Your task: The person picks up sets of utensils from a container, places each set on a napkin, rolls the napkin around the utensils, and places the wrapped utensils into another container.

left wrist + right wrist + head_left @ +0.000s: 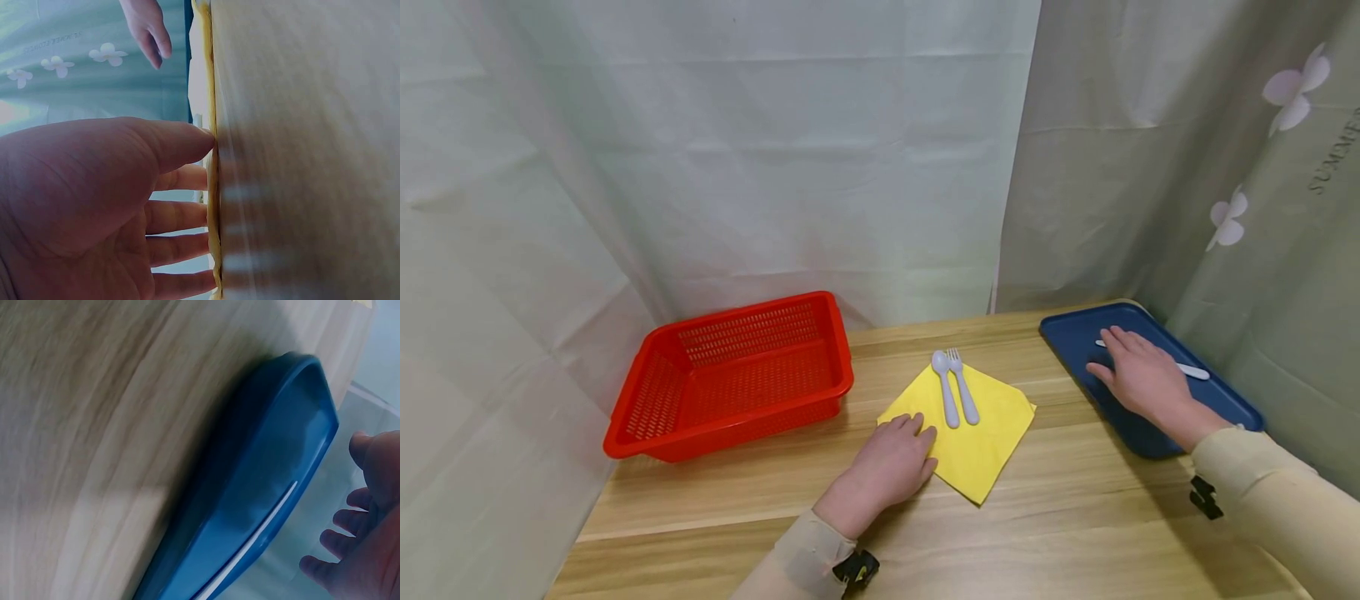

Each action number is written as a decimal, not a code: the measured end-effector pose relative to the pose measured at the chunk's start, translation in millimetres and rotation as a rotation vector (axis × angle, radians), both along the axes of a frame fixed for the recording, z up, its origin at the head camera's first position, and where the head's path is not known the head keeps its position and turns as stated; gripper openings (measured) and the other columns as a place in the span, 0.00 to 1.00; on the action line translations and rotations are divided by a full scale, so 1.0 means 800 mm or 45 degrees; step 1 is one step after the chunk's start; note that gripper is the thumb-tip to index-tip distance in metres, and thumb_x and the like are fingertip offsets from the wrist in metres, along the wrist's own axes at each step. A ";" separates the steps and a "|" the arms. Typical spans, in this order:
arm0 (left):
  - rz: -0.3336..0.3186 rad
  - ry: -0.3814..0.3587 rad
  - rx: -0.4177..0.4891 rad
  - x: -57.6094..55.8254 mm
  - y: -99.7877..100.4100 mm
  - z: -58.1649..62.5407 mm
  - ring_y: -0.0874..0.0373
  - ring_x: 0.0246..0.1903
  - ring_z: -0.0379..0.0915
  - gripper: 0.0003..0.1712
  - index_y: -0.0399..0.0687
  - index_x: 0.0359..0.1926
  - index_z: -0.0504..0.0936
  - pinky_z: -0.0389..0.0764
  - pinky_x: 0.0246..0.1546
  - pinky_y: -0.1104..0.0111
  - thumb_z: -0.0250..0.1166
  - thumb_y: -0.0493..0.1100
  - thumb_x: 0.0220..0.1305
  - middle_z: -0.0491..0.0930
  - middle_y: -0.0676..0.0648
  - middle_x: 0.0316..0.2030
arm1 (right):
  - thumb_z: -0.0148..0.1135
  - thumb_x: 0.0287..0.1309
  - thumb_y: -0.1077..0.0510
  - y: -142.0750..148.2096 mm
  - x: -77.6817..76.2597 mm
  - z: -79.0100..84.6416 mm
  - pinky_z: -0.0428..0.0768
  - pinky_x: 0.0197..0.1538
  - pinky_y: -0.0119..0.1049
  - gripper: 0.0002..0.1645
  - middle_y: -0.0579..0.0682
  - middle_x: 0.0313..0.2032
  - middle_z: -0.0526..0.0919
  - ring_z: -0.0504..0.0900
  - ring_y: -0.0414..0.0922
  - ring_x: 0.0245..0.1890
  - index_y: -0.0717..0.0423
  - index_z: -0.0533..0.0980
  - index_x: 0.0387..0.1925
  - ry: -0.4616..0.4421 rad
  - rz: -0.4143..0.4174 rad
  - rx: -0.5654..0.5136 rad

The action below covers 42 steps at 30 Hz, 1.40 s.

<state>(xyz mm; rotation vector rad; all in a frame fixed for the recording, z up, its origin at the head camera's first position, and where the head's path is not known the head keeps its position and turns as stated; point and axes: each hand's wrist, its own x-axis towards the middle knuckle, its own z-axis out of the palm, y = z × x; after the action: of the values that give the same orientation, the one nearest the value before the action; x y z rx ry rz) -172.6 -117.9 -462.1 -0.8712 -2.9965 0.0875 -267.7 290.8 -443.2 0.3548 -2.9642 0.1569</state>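
A yellow napkin [992, 442] lies on the table, turned cornerwise. My left hand [891, 458] touches its left edge with spread fingertips; in the left wrist view the thumb [187, 144] meets that edge too. On the napkin, side by side, lie a pale grey spoon [950, 404] and a matching fork [967, 404], their heads toward the far corner. Over the blue tray [1075, 329] my right hand [1142, 375] hovers with loosely spread fingers, holding nothing. A slim pale utensil, apparently a knife [1195, 372], rests in the tray; the hand hides its middle in the head view.
A red perforated basket [745, 387] stands at the left, near the back edge of the wooden table [1000, 550]. Pale curtains [790, 167] enclose the back and sides. The tray sits close to the right curtain.
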 end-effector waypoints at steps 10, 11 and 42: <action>0.002 -0.007 0.003 0.000 0.000 0.001 0.43 0.68 0.77 0.28 0.47 0.71 0.84 0.78 0.71 0.52 0.69 0.55 0.79 0.80 0.39 0.70 | 0.58 0.84 0.43 0.021 -0.005 -0.004 0.58 0.77 0.75 0.47 0.80 0.78 0.58 0.58 0.78 0.78 0.77 0.58 0.81 -0.064 -0.038 -0.008; 0.004 -0.011 0.001 -0.001 0.000 0.000 0.43 0.68 0.77 0.28 0.47 0.71 0.84 0.78 0.71 0.52 0.69 0.55 0.79 0.80 0.39 0.70 | 0.58 0.84 0.43 0.024 -0.005 -0.005 0.58 0.77 0.75 0.47 0.80 0.78 0.59 0.58 0.78 0.78 0.77 0.59 0.81 -0.063 -0.041 -0.009; 0.016 -0.028 -0.013 -0.002 0.000 -0.003 0.43 0.70 0.76 0.29 0.48 0.73 0.83 0.76 0.73 0.51 0.67 0.56 0.80 0.79 0.39 0.72 | 0.57 0.82 0.44 0.074 -0.008 -0.019 0.68 0.68 0.80 0.46 0.82 0.74 0.62 0.62 0.81 0.73 0.80 0.60 0.77 -0.191 -0.186 -0.006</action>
<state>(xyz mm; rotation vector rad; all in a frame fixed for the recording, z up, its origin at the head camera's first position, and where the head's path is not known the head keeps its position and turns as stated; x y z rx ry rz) -173.8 -117.5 -464.8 -0.8595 -3.0252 0.0939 -274.3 350.0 -458.1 0.1300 -3.1220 0.1809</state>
